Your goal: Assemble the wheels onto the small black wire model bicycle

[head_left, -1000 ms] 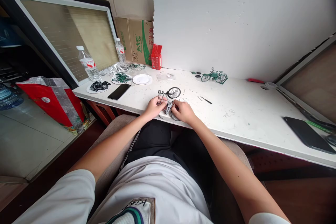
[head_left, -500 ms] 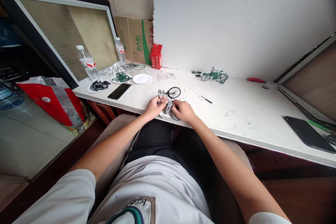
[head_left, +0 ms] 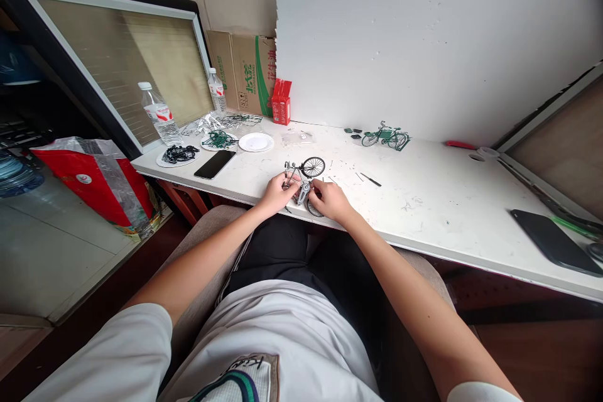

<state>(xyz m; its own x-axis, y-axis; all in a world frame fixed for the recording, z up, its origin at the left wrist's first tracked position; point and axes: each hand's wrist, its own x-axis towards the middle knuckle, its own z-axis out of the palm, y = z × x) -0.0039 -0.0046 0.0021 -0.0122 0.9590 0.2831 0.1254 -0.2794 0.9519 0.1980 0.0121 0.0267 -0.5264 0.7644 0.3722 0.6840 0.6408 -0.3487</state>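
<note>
A small black and silver model bicycle (head_left: 313, 167) lies tilted at the front edge of the white table, between my two hands. One spoked wheel points away from me; the other is partly covered by my right hand. My left hand (head_left: 279, 192) is closed on the frame near the handlebar. With its fingers pinched, my right hand (head_left: 330, 199) grips the bicycle by the pedal area and near wheel; whether a tiny part is between the fingertips is hidden.
Thin loose parts and a dark pointed tool (head_left: 370, 179) lie right of the bicycle. A green model bicycle (head_left: 387, 135) stands farther back. At left are a phone (head_left: 215, 164), a white plate (head_left: 255, 142), a plate of black parts (head_left: 178, 155) and a water bottle (head_left: 159, 114).
Almost nothing differs; both hands keep their hold on the model bicycle, and the whole view has shifted very slightly.
</note>
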